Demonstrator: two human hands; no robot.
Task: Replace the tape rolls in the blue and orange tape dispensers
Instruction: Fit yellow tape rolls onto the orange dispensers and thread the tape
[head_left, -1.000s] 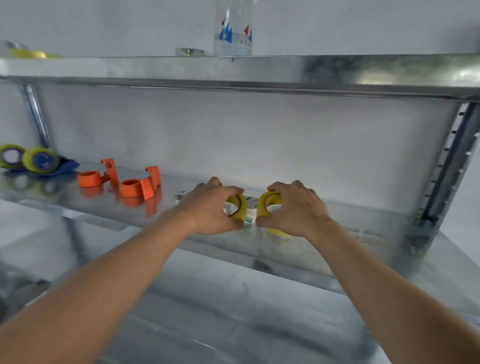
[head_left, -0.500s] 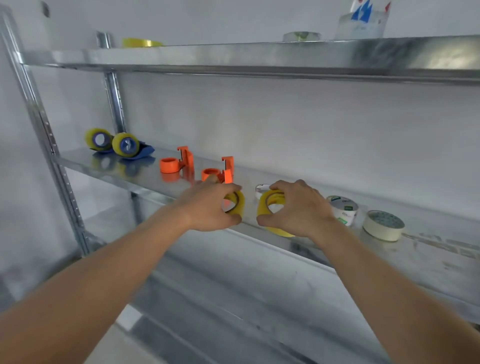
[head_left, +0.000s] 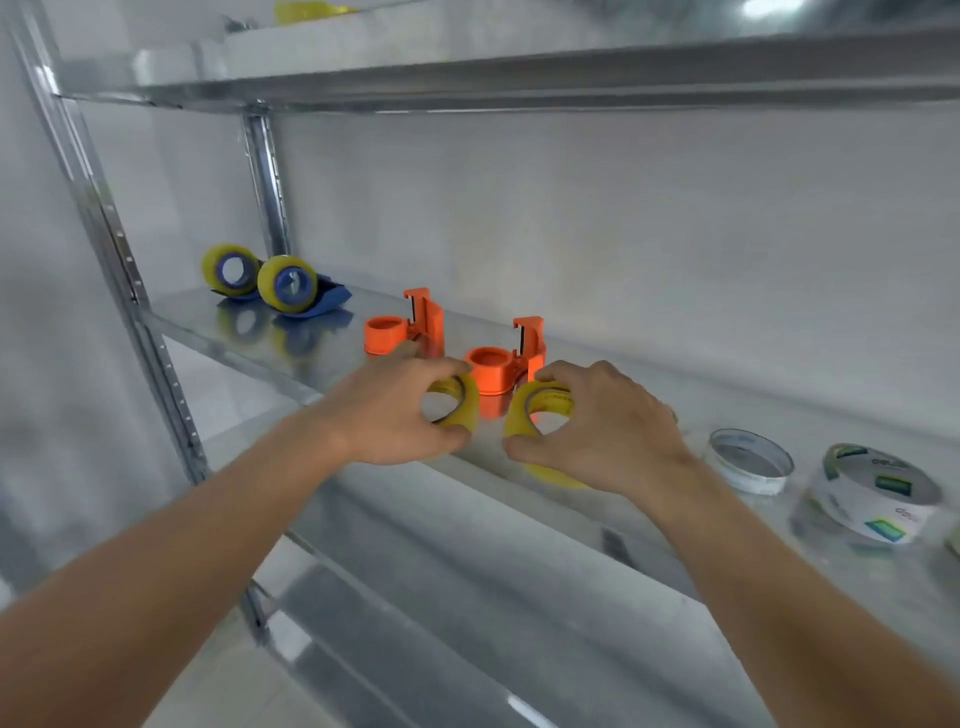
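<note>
Metal shelf (head_left: 291, 338) carries two empty orange dispensers (head_left: 498, 366) and, farther left, loaded blue dispensers (head_left: 291, 286). Left hand (head_left: 400, 410) grips one yellow roll (head_left: 462, 405); right hand (head_left: 602, 421) grips another yellow roll (head_left: 519, 415). Next, probably, seating each on an orange hub.

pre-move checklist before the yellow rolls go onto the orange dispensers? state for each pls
1. left hand grips its yellow roll: ok.
2. right hand grips the other yellow roll: ok.
3. Hub of the near orange dispenser bare, no roll on it: ok.
4. Hub of the far orange dispenser bare: ok.
5. Both orange dispensers stand upright on the shelf: ok.
6. Loose tape end and winding direction on either held roll: cannot tell, fingers cover them and the picture is blurred.
</note>
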